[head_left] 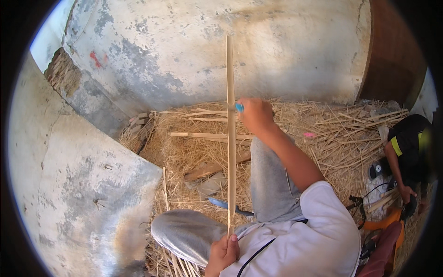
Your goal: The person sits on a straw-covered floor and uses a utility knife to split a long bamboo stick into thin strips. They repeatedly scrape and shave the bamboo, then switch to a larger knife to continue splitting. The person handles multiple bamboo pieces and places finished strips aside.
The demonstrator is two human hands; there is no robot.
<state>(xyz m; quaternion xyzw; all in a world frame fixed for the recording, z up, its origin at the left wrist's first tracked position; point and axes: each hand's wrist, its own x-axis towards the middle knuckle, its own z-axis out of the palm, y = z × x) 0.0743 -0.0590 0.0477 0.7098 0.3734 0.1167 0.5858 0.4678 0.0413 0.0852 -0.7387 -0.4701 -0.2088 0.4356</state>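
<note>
Here, a long bamboo strip (230,134) runs lengthwise away from the seated person, its far end pointing up toward the mottled plaster wall (194,60). The left hand (223,253) has its fingers clenched around the strip's near end by the lap; the right hand (255,114), arm stretched out, grasps a blue-handled tool (239,107) against the strip's upper stretch. Straw (184,152) litters the floor, with walls close on the left and open ground to the right.
</note>
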